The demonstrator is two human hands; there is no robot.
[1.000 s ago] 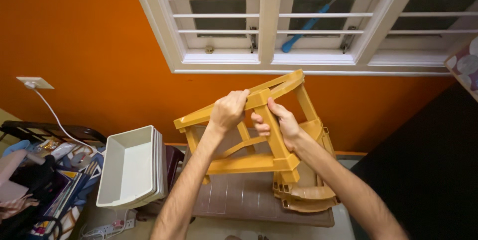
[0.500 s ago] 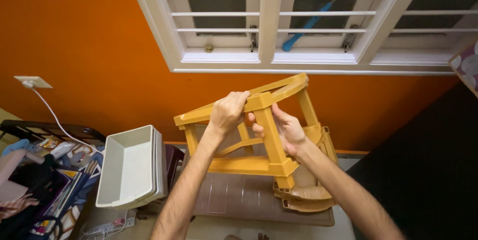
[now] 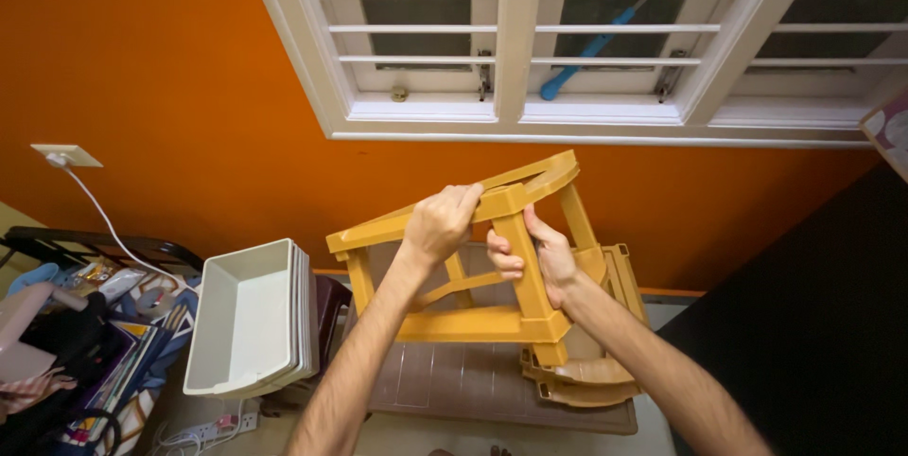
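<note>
A stack of white trays (image 3: 248, 319) leans on edge at the lower left, its open face turned toward the camera; the top tray is empty, smooth plastic with rounded corners and a shallow rim. To its left lies a heap of cloth, bags and small items, too jumbled to sort out.

Both hands hold a yellow-ochre plastic stool frame (image 3: 473, 276) in the air, tilted, in front of the orange wall and below the window (image 3: 530, 40). The left hand (image 3: 443, 222) is curled over the frame's top rail, fingers wrapped across it. The right hand (image 3: 537, 257) closes around an upright leg just beside the left, thumb pressed to the leg's front. The frame is hard and matte, built of flat square-edged bars with a diagonal brace and a lower crossbar.

Right under it, more pieces of the same yellow plastic (image 3: 582, 376) are stacked on a brown ribbed plastic surface (image 3: 454, 385). The window has white painted frames and thin white horizontal bars; a blue handle (image 3: 586, 54) slants behind them.
</note>
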